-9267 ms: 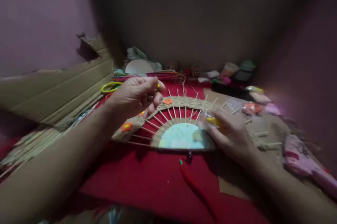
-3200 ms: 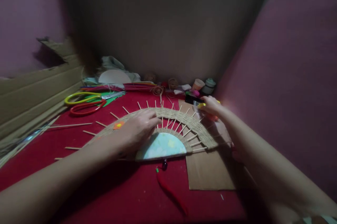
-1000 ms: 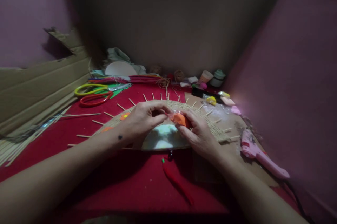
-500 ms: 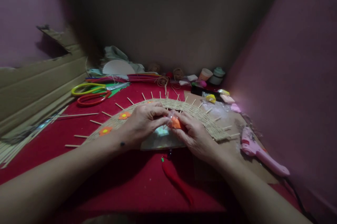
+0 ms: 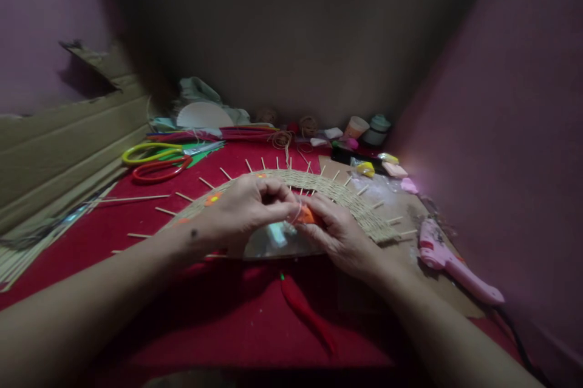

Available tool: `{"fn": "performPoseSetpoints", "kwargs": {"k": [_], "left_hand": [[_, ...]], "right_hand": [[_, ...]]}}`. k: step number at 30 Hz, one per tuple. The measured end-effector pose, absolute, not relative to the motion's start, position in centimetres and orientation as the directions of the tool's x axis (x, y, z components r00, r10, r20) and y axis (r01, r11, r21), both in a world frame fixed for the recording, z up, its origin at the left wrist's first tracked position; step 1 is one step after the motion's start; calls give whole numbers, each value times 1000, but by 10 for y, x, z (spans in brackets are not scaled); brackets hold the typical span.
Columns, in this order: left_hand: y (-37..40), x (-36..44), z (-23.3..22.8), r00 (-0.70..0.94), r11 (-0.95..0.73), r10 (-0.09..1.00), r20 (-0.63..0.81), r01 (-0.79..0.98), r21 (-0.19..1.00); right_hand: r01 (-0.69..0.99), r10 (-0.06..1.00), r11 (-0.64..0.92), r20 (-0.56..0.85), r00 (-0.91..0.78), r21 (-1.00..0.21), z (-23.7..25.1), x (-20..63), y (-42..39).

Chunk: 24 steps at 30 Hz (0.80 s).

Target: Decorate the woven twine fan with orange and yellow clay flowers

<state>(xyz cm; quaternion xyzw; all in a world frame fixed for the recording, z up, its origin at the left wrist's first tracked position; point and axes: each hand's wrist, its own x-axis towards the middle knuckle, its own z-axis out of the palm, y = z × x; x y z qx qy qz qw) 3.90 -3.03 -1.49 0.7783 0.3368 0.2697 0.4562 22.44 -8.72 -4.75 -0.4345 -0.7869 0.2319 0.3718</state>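
Above the woven fan (image 5: 346, 197), both hands' fingers still pinch the orange packet (image 5: 306, 215), now lower.

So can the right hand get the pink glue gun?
Probably yes: the glue gun lies uncovered just right of the right hand, but that hand is pinching an orange piece.

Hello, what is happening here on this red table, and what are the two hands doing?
A person is doing craft work at a red table. Both hands meet over a half-round woven fan piece with wooden sticks radiating from it. The left hand and the right hand pinch a small orange piece between their fingertips; it looks wrapped in clear plastic. Orange flowers already sit on the weave. Scissors lie at the back left, and a pink glue gun rests at the right.
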Motion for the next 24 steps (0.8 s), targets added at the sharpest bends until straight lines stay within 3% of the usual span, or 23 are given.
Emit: {"fn": "performPoseSetpoints", "kwargs": {"k": [3,6,12,19,24], "left_hand": [[-20,32,-10,606,-5,795,-22,42,999],[-13,27,-8,593,133,805,-20,-147,980],[-12,31,-15,599,200,799,-48,-190,961],[-11,34,-18,623,264,776,-101,-175,948],[-4,30,-15,499,229,865,-44,-316,921]], "right_hand": [[538,883,469,370,-288,-700,-49,228,-86],[554,903,428,360,-234,-714,-52,231,-85],[562,878,455,452,-155,-691,-51,236,-84],[608,882,425,458,-112,-671,-44,244,-86],[605,864,415,503,-28,-679,-50,259,-85]]}}
